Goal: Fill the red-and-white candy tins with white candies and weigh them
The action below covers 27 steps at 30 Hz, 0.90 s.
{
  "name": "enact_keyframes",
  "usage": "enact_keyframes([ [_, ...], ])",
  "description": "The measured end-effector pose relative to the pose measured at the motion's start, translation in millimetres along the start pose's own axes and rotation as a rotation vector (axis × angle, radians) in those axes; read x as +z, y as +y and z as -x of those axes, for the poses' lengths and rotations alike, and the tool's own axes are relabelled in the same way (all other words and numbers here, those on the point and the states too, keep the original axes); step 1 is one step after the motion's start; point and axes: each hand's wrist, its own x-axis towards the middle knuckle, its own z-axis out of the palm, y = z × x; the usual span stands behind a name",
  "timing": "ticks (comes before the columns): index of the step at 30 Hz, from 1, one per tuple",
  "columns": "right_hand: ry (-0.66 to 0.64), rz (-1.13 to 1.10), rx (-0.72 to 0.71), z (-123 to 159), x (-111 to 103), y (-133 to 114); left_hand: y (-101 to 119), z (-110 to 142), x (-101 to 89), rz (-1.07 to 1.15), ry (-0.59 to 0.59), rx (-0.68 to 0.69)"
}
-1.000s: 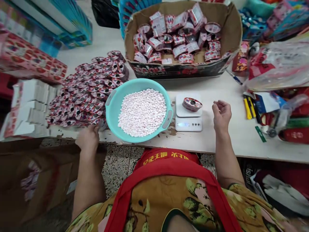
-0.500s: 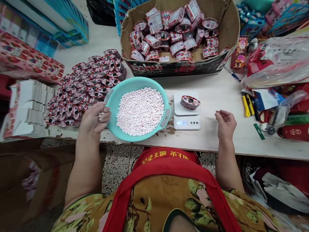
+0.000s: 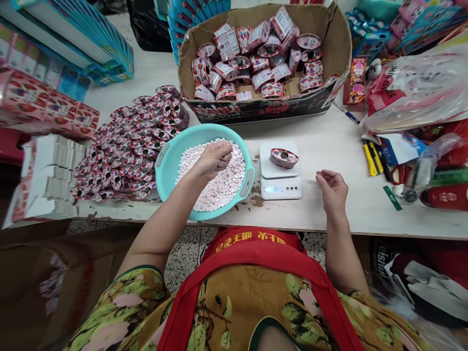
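My left hand (image 3: 215, 160) is over the turquoise basin (image 3: 164, 181), its fingers curled closed; the white candies it held a moment ago are now mostly hidden by the fingers. Small white candies (image 3: 224, 187) cover the bottom of the basin. A white digital scale (image 3: 263, 166) stands just right of it, its display lit. On the scale's plate sits one oval red-and-white candy container (image 3: 284, 157) with a dark round hole in its top. My right hand (image 3: 333, 190) hovers over the table right of the scale, thumb against bent fingers; whatever it may hold is hidden.
Many similar containers (image 3: 126, 141) stand packed together left of the basin. Behind it, a cardboard box (image 3: 256, 113) holds more of them, lying loosely. Yellow cutters (image 3: 372, 158), a pen (image 3: 346, 113) and plastic bags (image 3: 409, 92) lie at right. White cartons (image 3: 54, 170) are stacked at left.
My left hand has moved right, from beside the basin's left rim to above the candies. The right hand stays right of the scale in much the same pose. The view has shifted slightly.
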Motion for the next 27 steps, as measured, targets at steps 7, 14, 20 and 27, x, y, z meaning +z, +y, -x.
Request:
enact_keyframes([
  [7,-0.018,0.006,-0.001,-0.9,-1.2,-1.0,-11.8,-2.1,-17.2,-0.858,0.231,0.277],
  [14,-0.037,-0.011,0.024,-3.4,2.8,2.0,-24.4,-4.1,-43.4,-1.163,0.204,0.332],
  [20,-0.014,-0.018,0.010,-3.6,-1.9,0.9,-8.3,-17.7,-49.5,-0.620,0.371,0.232],
  [27,-0.034,-0.021,0.049,-2.3,1.5,2.2,21.1,-34.9,28.7,-0.402,-0.112,0.093],
])
